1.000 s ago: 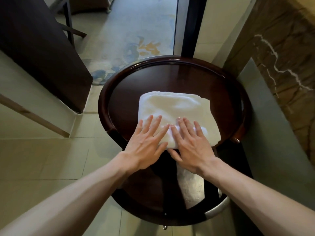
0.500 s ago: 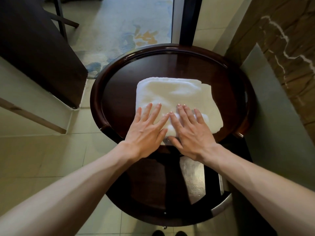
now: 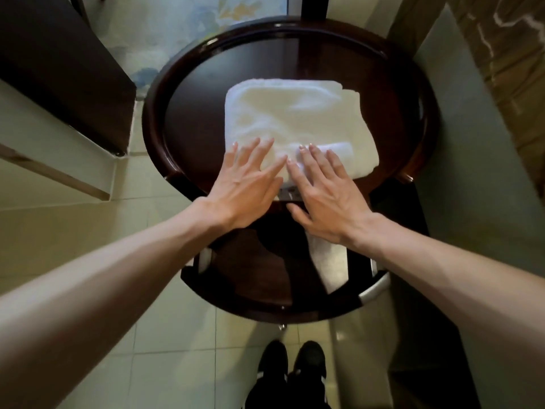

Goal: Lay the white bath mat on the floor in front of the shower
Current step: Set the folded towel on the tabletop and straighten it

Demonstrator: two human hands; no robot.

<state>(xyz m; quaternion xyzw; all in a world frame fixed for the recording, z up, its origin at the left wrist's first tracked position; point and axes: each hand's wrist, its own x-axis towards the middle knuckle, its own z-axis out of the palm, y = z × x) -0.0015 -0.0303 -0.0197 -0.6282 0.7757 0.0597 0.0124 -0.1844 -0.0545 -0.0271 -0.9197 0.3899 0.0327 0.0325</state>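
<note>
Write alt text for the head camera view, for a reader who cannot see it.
A person's left hand and right hand lie flat, fingers straight, on the near edge of a folded white bath mat on a round dark table. Black shoes stand on the pale tiled floor.

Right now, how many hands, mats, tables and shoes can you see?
Hands: 2, left hand and right hand, fingers straight on the mat
Folded white bath mat: 1
Round dark table: 1
Pair of black shoes: 2
Total: 6
</note>
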